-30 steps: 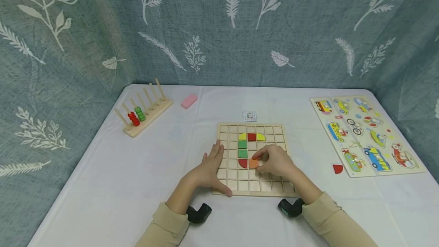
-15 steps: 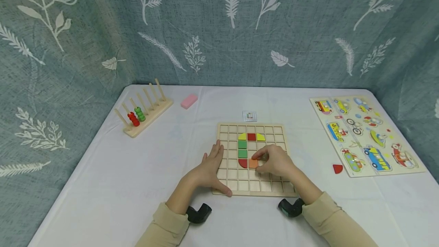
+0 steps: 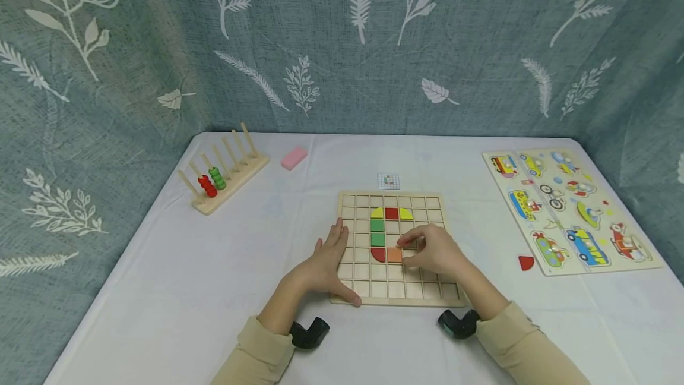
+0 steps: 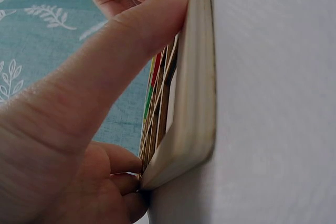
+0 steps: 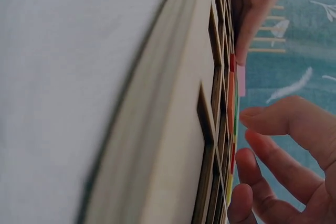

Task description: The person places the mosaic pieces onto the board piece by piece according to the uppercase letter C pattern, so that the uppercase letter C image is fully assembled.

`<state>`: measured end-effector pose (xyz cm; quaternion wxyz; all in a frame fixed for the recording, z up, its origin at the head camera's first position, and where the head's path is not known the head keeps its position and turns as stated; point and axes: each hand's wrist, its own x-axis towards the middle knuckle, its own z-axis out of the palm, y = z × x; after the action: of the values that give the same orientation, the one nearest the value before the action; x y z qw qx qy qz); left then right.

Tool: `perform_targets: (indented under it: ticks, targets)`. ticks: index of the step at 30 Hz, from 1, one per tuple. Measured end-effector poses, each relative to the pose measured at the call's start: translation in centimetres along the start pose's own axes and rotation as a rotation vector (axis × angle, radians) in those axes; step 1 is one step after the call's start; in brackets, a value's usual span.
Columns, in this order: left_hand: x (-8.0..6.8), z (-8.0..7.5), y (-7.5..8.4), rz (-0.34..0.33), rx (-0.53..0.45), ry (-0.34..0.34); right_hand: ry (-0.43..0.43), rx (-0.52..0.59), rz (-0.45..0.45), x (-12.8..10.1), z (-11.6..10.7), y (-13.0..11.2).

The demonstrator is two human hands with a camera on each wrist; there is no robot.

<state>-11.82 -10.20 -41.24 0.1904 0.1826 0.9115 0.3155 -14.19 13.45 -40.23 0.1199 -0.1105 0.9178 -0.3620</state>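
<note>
A wooden grid board (image 3: 363, 285) lies mid-table. In its cells sit a red square tile (image 3: 392, 213) between two yellow quarter-round tiles (image 3: 406, 214), two green square tiles (image 3: 377, 233), a red quarter-round tile (image 3: 378, 255) and an orange square tile (image 3: 394, 255). My left hand (image 3: 323, 269) is spread at the board's near-left corner, its thumb on the front edge and its fingers along the left side. Just right of the orange tile hovers my right hand (image 3: 434, 250), fingers loosely bent, nothing between them. The right wrist view shows a gap between its thumb (image 5: 268, 120) and the tiles.
Behind the board lies a small pattern card (image 3: 389, 181). At the back left are a peg stand (image 3: 235, 189) with red and green beads and a pink block (image 3: 294, 158). A vehicle puzzle board (image 3: 540, 224) lies right, beside a loose red quarter-round tile (image 3: 526, 263).
My right hand has let go of the orange square tile and drawn slightly to the right, so more of the tile shows. The left hand stays where it was.
</note>
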Motion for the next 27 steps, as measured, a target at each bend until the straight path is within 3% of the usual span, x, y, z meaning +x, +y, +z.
perform_targets:
  ticks: [21,27]
  targets:
    - [-0.1,0.0,0.1,0.005,0.0,0.004,0.047,0.0,-0.046,-1.1,-2.0,2.0]
    - [-0.1,0.0,0.1,0.004,-0.007,0.006,0.046,0.005,-0.023,-1.7,-2.6,2.3]
